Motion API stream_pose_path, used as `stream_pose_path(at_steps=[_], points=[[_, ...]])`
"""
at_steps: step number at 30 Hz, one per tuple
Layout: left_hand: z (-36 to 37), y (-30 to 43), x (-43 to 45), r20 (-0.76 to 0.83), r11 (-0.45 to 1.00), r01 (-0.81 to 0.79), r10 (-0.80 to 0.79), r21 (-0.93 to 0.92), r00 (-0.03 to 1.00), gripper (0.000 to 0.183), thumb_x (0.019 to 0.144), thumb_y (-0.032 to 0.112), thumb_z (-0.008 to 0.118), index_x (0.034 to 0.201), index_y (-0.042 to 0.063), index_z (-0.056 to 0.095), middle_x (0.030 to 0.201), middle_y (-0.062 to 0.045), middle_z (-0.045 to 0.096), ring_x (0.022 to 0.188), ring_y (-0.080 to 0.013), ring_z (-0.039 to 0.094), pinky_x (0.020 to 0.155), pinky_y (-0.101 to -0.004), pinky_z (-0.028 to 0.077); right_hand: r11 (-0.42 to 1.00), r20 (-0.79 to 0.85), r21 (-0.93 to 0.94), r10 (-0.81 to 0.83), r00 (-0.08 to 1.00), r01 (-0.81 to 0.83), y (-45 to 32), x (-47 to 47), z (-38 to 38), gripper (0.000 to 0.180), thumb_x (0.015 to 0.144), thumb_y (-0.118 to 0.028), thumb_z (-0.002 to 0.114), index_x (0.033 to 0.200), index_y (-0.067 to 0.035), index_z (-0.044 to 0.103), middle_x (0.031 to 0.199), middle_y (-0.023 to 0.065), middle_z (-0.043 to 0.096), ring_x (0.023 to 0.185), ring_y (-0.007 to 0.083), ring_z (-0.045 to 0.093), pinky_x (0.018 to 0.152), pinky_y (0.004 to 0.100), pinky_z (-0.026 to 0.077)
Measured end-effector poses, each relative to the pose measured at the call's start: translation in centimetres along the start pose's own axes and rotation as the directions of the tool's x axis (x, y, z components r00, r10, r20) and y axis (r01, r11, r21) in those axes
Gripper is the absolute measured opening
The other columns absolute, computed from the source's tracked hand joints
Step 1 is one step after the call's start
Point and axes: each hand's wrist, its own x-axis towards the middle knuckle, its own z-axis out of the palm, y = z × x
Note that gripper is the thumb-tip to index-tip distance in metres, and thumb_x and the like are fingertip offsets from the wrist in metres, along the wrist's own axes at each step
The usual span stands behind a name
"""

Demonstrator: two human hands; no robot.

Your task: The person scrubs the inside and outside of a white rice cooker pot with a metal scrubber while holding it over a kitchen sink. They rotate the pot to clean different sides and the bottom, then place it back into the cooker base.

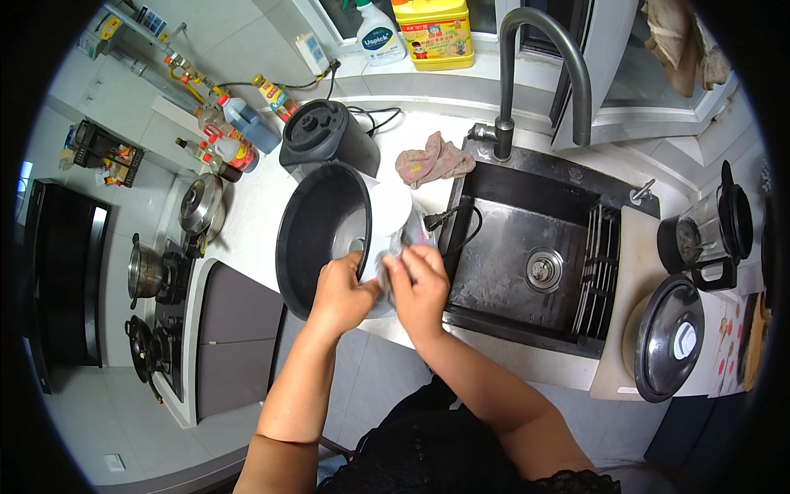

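A pot-shaped cooker body (318,228) lies tipped on the counter, with its dark open mouth turned to the left and a white outer wall. My left hand (343,291) grips the near part of its rim, thumb side towards the inside. Against the white outer side, my right hand (421,284) pinches a greyish, blurred scrubber or cloth (388,272). Behind my right hand, a black power cord with a plug (436,220) loops over the sink's left edge. My fingers partly hide the cooker's near side.
To the right is a dark sink (500,247) with a tall faucet (507,80) and a rack (595,272). A pink cloth (435,162) and a black blender base (330,136) stand behind the cooker. A lidded pot (669,339) and blender jug (703,231) are far right; a stove (170,327) is left.
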Motion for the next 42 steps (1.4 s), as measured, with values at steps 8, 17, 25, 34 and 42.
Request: stream_pose_path(at_steps=[8, 17, 25, 34, 42], points=[[0.4, -0.5, -0.6, -0.015, 0.997, -0.045, 0.044, -0.055, 0.999, 0.007, 0.073, -0.002, 0.062, 0.079, -0.006, 0.06, 0.062, -0.001, 0.053, 0.062, -0.006, 0.045, 0.053, -0.0265, 0.037, 0.996, 0.059, -0.023, -0.085, 0.995, 0.086, -1.6, -0.3, -0.2, 0.025, 0.081, -0.006, 0.07, 0.105, 0.001, 0.065, 0.093, 0.0128, 0.059, 0.075, 0.0267, 0.06, 0.067, 0.0338, 0.049], [1.6, -0.2, -1.2, -0.052, 0.978, -0.024, 0.036, 0.207, 0.998, 0.015, 0.068, 0.002, 0.061, 0.08, -0.006, 0.062, 0.061, -0.024, 0.058, 0.058, -0.0368, 0.061, 0.055, -0.0412, 0.045, 0.845, 0.35, -0.529, 0.126, 0.928, 0.085, -5.1, 2.7, -2.1, 0.028, 0.091, -0.018, 0.057, 0.114, -0.003, 0.062, 0.089, 0.015, 0.054, 0.076, 0.0351, 0.06, 0.066, 0.0438, 0.049], [2.5, 0.9, -2.0, -0.014, 0.972, -0.03, 0.034, 0.234, 0.999, 0.025, 0.071, 0.006, 0.066, 0.094, -0.003, 0.065, 0.065, -0.02, 0.061, 0.068, -0.0375, 0.063, 0.065, -0.0438, 0.049, 0.659, 0.465, -0.651, -0.046, 0.884, 0.377, -3.9, 3.9, -3.8, 0.024, 0.081, -0.008, 0.058, 0.103, -0.005, 0.065, 0.087, 0.0136, 0.049, 0.078, 0.0305, 0.056, 0.063, 0.0401, 0.048], [2.5, -0.4, -1.4, -0.029, 0.956, -0.014, 0.023, 0.292, 0.999, 0.032, 0.072, 0.009, 0.071, 0.102, -0.001, 0.066, 0.065, -0.021, 0.061, 0.068, -0.0364, 0.064, 0.066, -0.0435, 0.049, 0.705, 0.549, -0.571, -0.051, 0.834, 0.42, -2.3, 1.0, -4.2, 0.023, 0.08, -0.006, 0.06, 0.102, 0.0, 0.065, 0.087, 0.0119, 0.048, 0.078, 0.0294, 0.056, 0.06, 0.0389, 0.05], [1.8, 0.0, -1.1, -0.046, 0.971, 0.047, -0.037, 0.236, 0.998, 0.023, 0.071, 0.008, 0.07, 0.092, -0.001, 0.066, 0.066, -0.019, 0.062, 0.068, -0.0372, 0.063, 0.066, -0.0435, 0.049, 0.802, 0.511, -0.47, -0.095, 0.854, 0.37, -1.8, 1.9, -3.5, 0.024, 0.075, -0.001, 0.063, 0.099, -0.001, 0.066, 0.09, 0.0115, 0.048, 0.081, 0.0287, 0.057, 0.061, 0.0382, 0.05]])
